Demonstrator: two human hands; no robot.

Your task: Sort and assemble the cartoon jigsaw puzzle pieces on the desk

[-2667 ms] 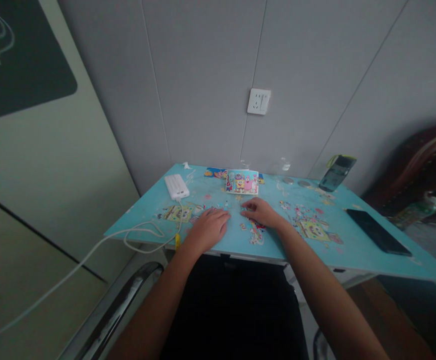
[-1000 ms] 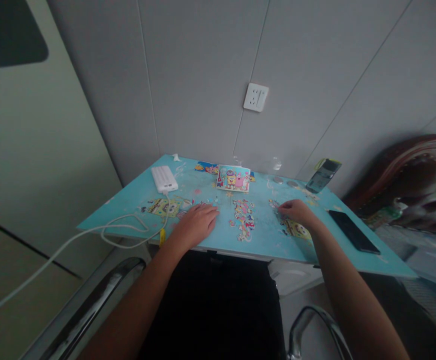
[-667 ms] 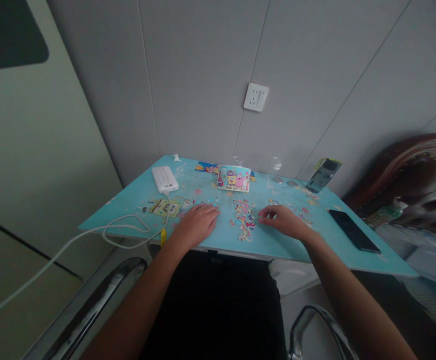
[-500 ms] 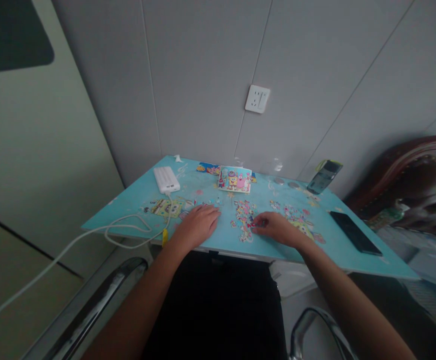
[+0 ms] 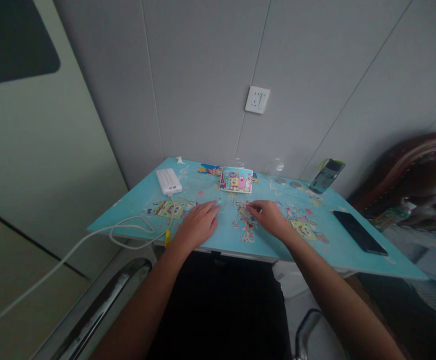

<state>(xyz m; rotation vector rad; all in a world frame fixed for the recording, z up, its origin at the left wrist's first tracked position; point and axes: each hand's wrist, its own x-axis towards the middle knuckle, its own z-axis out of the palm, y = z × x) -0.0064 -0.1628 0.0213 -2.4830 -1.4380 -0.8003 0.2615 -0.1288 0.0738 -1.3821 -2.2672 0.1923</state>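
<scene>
My left hand (image 5: 199, 220) lies palm down on the blue table, fingers stretched out, holding nothing I can see. My right hand (image 5: 269, 216) reaches over a loose heap of small colourful jigsaw pieces (image 5: 247, 231). Its thumb and fingertips are pinched together at the heap's upper right edge. Whatever is between them is hidden or too small to make out. Behind the hands a cartoon picture card (image 5: 236, 180) rests on the table.
A white power bank (image 5: 168, 181) with a white cable (image 5: 131, 227) is at the left. On the right lie a black phone (image 5: 359, 233) and a tilted dark bottle-like container (image 5: 327, 176). Cartoon figures (image 5: 303, 229) mark the tabletop. A wall socket (image 5: 257, 99) is above.
My right hand has moved away from me and slightly left, from the near right side of the heap to its upper edge. My left hand stays nearly in place. The view has shifted slightly.
</scene>
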